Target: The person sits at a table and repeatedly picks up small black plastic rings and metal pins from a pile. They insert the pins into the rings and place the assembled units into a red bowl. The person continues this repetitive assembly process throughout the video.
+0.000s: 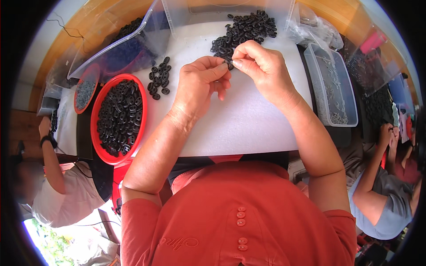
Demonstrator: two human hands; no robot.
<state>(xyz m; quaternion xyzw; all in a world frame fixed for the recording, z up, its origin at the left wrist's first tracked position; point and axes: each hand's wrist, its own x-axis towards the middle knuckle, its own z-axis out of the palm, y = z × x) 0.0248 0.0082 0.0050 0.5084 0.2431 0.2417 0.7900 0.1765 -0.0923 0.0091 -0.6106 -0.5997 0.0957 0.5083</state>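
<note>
Above the white work mat, my left hand (198, 82) pinches a small black oval part (230, 65) between thumb and forefinger. My right hand (265, 71) meets it there, thumb and forefinger closed at the part's edge. Whatever those right fingertips grip is too small to make out. Just beyond both hands spreads a loose pile of black oval parts (248, 29). To the left of my left hand lies a smaller group of the same parts (159, 79), several with two holes showing.
A red bowl (143, 119) full of black parts stands at the left, with a smaller red-rimmed bowl (78, 108) of metal bits behind. A clear bin (354, 108) of small metal pieces sits right of the white mat (239, 133). Co-workers sit on both sides.
</note>
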